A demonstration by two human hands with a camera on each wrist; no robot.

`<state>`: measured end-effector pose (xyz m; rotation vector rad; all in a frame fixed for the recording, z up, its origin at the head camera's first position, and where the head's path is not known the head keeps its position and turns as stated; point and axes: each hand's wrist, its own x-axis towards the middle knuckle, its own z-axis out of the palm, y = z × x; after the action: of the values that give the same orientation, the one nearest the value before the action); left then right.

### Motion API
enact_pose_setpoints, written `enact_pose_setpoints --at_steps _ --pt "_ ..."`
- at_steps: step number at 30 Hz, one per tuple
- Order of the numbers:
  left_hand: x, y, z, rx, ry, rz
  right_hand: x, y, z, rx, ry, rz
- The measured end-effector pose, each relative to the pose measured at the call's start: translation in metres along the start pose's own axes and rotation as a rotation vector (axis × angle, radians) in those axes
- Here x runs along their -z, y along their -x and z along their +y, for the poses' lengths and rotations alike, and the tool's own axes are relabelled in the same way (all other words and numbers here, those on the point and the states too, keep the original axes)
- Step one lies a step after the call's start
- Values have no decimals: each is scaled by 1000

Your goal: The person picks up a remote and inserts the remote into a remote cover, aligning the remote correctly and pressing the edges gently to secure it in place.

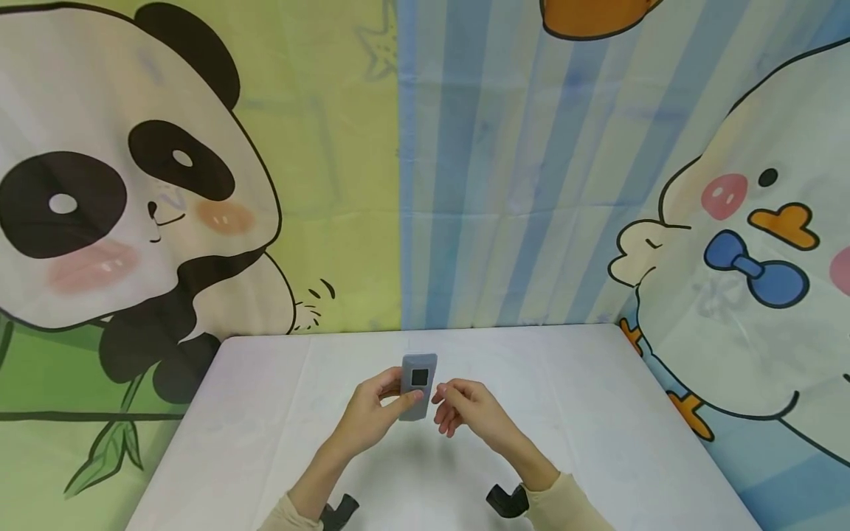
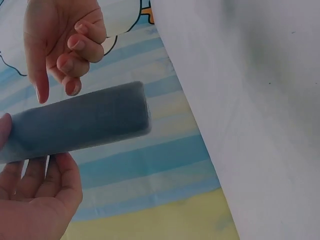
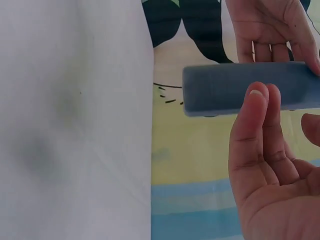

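My left hand [image 1: 369, 417] holds up a slim grey-blue oblong device [image 1: 415, 407], with the thumb on its front and the fingers at its side. A small dark square window with a pale border [image 1: 420, 377] sits on the upper front. The left wrist view shows the device's plain narrow side [image 2: 90, 117] between the thumb and fingers of the left hand [image 2: 45, 200]. Just to the right, my right hand [image 1: 474, 413] hovers with loosely bent fingers and holds nothing. From the right wrist, its fingertips [image 3: 257, 97] overlap the device.
A white-covered table [image 1: 265, 413] lies beneath both hands. Black wrist mounts [image 1: 508, 501] show by the sleeves. Behind the table hang printed cloths with a panda [image 1: 219, 295], blue stripes, and a white bird with a blue bow [image 1: 780, 284].
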<state>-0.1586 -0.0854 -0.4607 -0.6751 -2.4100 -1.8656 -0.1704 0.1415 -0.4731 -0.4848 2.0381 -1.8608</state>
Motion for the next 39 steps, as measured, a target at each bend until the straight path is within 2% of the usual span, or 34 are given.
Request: enact_pose_setpoints --at_steps 3,7,10,14,20,26,28,31,35,39 --pt "0 0 -1 -71 -41 -24 -1 0 0 -32 -66 -28" --pt "-1 1 -4 -161 -151 -77 -1 0 -1 -70 -177 -39" --pt "-1 2 -6 -188 -209 -111 -2 -1 -2 -87 -239 -8" --pt "-3 3 -10 -221 -201 -149 -4 -1 -3 -84 -304 22" --pt "-6 4 -13 -238 -222 -148 -5 0 -1 -76 -351 50" --pt "-9 4 -16 -159 -233 -61 -7 -1 -1 -51 -309 84" --pt "-9 4 -17 -106 -182 -39 -7 -1 0 -35 -268 109" --pt "-9 4 -19 -19 -39 -33 -7 -1 1 3 -198 156" --pt "-10 4 -22 53 117 -31 -8 -2 5 74 -101 196" --pt "-14 3 -23 91 119 7 -11 -3 8 125 0 216"
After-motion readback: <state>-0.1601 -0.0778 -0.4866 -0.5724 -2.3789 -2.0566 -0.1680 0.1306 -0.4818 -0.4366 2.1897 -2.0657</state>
